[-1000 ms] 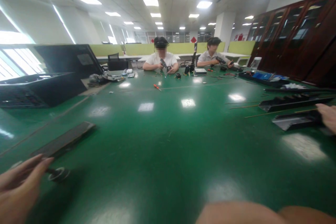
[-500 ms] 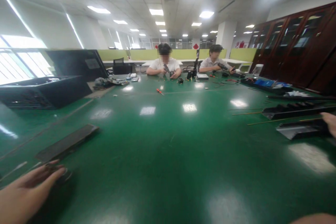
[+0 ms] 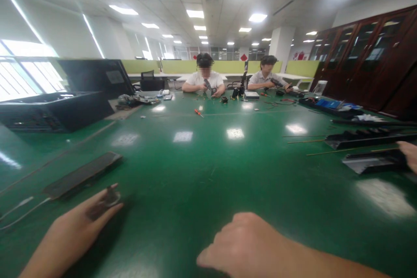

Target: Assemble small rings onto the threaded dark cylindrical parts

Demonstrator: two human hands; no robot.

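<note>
At the lower left, my left hand is closed around a small dark piece with a shiny curved rim. Blur and the fingers hide what kind of thing it is. My right hand hovers over the front of the green table, back upward and fingers curled. Whatever those fingers hold, if anything, is hidden beneath them. A flat dark bar lies just beyond my left hand, apart from it, with a white cable near its close end.
At the right edge another person's hand touches a black channel-shaped part. Two people sit across the table, handling dark tools. A screwdriver lies mid-table. A large black case stands at the left.
My left hand has moved right and slightly away from me with the small dark piece. My right hand has come into view from the lower right corner to the front middle.
</note>
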